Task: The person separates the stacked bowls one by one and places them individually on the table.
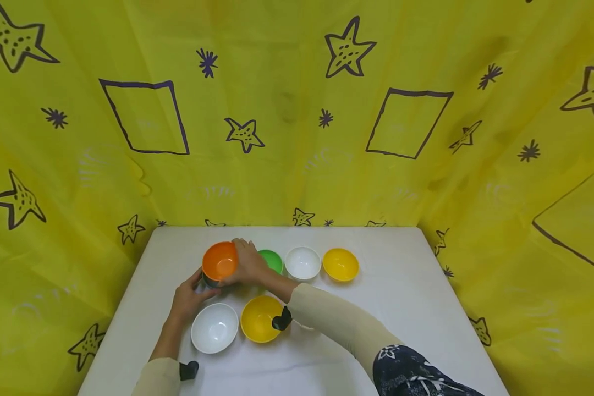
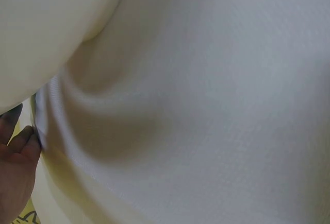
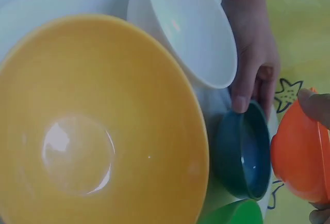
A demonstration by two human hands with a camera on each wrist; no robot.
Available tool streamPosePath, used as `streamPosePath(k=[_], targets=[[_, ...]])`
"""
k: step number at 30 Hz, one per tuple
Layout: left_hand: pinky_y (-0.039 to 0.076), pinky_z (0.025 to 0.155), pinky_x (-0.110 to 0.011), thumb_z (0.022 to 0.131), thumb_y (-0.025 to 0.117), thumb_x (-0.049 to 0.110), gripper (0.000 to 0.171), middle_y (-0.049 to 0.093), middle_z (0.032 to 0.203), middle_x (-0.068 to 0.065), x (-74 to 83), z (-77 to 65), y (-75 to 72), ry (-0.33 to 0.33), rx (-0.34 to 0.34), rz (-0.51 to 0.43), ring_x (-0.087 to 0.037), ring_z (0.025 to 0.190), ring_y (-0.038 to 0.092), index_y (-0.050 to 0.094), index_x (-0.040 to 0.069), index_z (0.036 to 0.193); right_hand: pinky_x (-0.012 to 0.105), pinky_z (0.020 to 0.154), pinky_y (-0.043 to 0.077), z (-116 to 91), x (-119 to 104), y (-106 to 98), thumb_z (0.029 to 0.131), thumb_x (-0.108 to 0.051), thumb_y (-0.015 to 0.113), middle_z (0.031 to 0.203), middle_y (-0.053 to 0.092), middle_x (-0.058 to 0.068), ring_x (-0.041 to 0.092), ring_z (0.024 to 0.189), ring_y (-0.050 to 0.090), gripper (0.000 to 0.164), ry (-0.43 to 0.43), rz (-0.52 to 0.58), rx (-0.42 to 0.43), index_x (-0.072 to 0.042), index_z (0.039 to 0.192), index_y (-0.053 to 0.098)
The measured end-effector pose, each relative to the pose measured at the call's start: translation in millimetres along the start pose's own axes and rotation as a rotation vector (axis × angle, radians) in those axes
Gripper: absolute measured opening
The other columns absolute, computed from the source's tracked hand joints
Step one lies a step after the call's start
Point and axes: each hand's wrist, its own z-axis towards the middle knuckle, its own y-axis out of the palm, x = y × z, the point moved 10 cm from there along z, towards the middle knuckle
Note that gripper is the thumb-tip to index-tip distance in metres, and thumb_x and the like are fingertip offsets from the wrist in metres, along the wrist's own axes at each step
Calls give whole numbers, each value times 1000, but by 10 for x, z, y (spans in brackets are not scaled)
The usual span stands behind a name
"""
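Note:
My right hand [image 1: 249,265] grips an orange bowl [image 1: 220,259] by its side, thumb and fingers at the rim. In the right wrist view this orange bowl [image 3: 299,152] is held up, tilted, beside a dark teal bowl [image 3: 229,154]. The left hand [image 1: 187,298] holds the teal bowl at its rim, thumb on the near side and fingers curled at the far side. From the head view the orange bowl hides most of the teal one. Only part of the left hand [image 2: 18,167] appears in the left wrist view.
A green bowl [image 1: 272,260], a white bowl [image 1: 303,263] and a yellow bowl [image 1: 341,265] stand in the back row. Closer in are a larger white bowl [image 1: 215,328] and yellow bowl [image 1: 258,319], under the right forearm. Yellow curtains [image 1: 287,181] surround the white table [image 1: 376,313].

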Motion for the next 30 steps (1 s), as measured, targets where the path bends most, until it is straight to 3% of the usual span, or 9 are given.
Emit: streamPosePath(k=[8, 18, 21, 25, 30], targets=[[26, 122, -64, 85, 90, 26, 95, 41, 158, -27, -7, -2, 5, -5, 6, 10, -53, 146, 36, 38, -1, 160, 32, 100, 53, -270, 72, -282, 69, -43, 98, 134, 59, 9, 23, 115, 58, 104, -16, 155, 84, -4, 149, 45], [27, 121, -64, 87, 89, 29, 100, 37, 161, -28, -61, 27, 45, -67, -20, 23, -53, 148, 33, 31, 0, 163, 33, 90, 57, -708, 320, -601, 66, -43, 99, 130, 59, 2, 18, 111, 57, 104, 56, 312, 123, -11, 149, 46], [27, 121, -63, 86, 90, 30, 101, 38, 160, -28, -66, 28, 41, -69, -19, 25, -53, 148, 33, 32, 0, 163, 40, 102, 53, -836, 415, -676, 65, -42, 99, 130, 60, 0, 18, 113, 58, 103, 73, 339, 133, -13, 149, 46], [28, 121, -63, 85, 90, 29, 101, 39, 160, -28, -66, 21, 33, -71, -14, 30, -53, 148, 33, 33, -1, 162, 48, 107, 52, -1028, 563, -745, 66, -40, 99, 134, 60, 3, 22, 117, 59, 105, 113, 347, 145, -13, 151, 43], [29, 121, -63, 85, 91, 30, 103, 37, 161, -28, -69, 13, 48, -76, -24, 22, -54, 148, 32, 31, 0, 163, 42, 95, 58, -1295, 802, -815, 66, -35, 101, 133, 60, 2, 21, 114, 60, 102, 170, 405, 194, -14, 149, 45]])
